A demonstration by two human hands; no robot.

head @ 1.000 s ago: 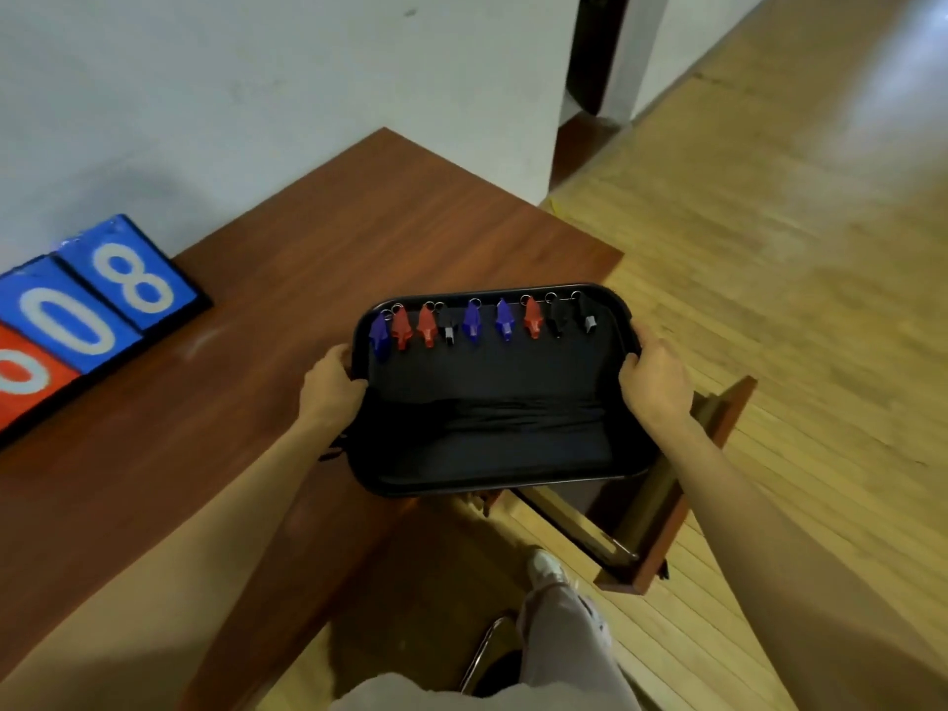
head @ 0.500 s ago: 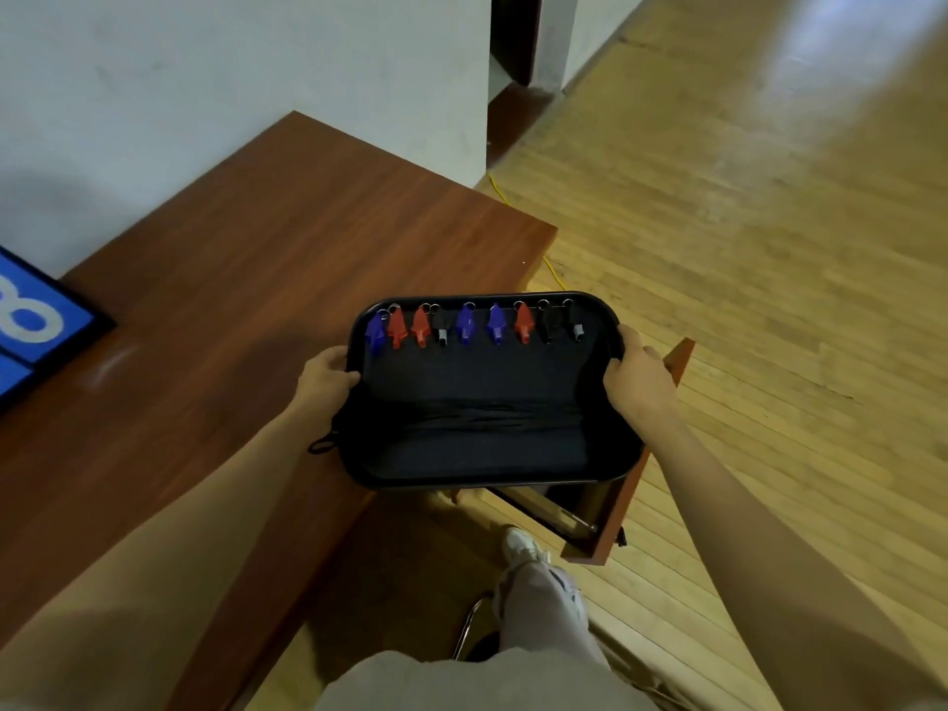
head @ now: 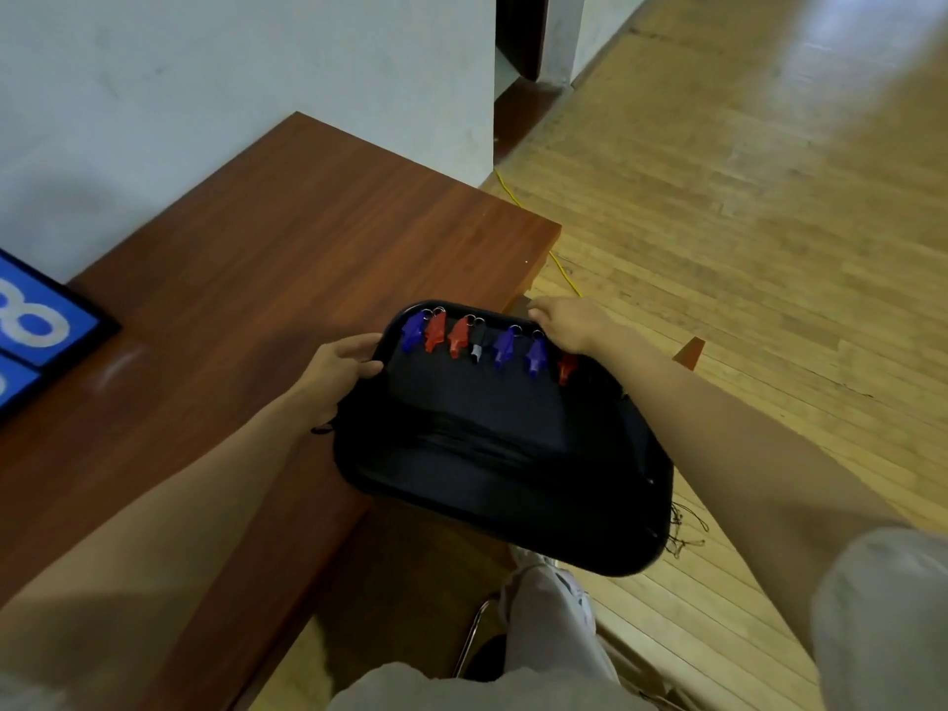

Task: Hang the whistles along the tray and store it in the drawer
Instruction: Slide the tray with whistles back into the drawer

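Both my hands are on the black tray [head: 513,454]. My left hand [head: 336,369] is clamped on its left rim, thumb on top, fingers curled under the edge. My right hand [head: 569,323] is closed over the far right corner, fingers wrapped over the rim, forearm lying across the tray's right side.

Tray is off the desk [head: 256,279], tilted, near edge overhanging the floor [head: 744,223] above my knee [head: 544,623]. Its left part sits over the desk's front edge; can't tell if it touches.

Whistles [head: 479,341] hang in a row along the far rim between my hands, each on a small metal ring. From my left hand towards the right: blue, red, red, black, blue, blue, red. The last red one is half hidden under my right wrist; anything beyond it is covered. Thin black cords [head: 682,536] trail off the tray's near right corner.

Just right of my right forearm, one wooden corner of the drawer [head: 690,351] pokes out; the rest is hidden behind the tray and arm.

Readable text: only the scoreboard [head: 36,331] far left of my left hand, a white "8" on a blue panel, cropped by the frame. No brand or label legible on tray or whistles.
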